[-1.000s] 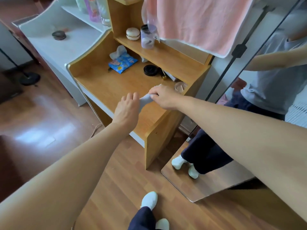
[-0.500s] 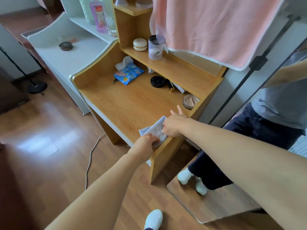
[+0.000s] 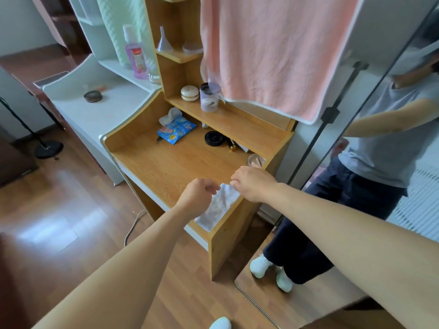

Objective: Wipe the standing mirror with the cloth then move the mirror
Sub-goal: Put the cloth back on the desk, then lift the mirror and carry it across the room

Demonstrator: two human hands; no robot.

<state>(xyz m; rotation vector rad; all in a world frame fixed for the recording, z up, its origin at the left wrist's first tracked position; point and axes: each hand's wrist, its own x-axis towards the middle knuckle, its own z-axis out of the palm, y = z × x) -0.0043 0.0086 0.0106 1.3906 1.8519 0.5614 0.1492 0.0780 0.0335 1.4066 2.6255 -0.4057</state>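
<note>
In the head view, the left hand [image 3: 198,194] and the right hand [image 3: 252,182] each pinch an upper corner of the pale cloth [image 3: 217,207], fingers closed on its edge. The cloth lies spread on the near right corner of the wooden tabletop [image 3: 166,167], its lower end reaching the front edge. The standing mirror [image 3: 356,186] leans just to the right of the desk, its foot on the wood floor [image 3: 59,210], reflecting the person's legs and white shoes. A pink towel [image 3: 273,51] hangs above the shelf.

Nubby terry cloth [image 3: 217,206], perhaps microfibre, on matt wood-grain desk [image 3: 166,167].
</note>
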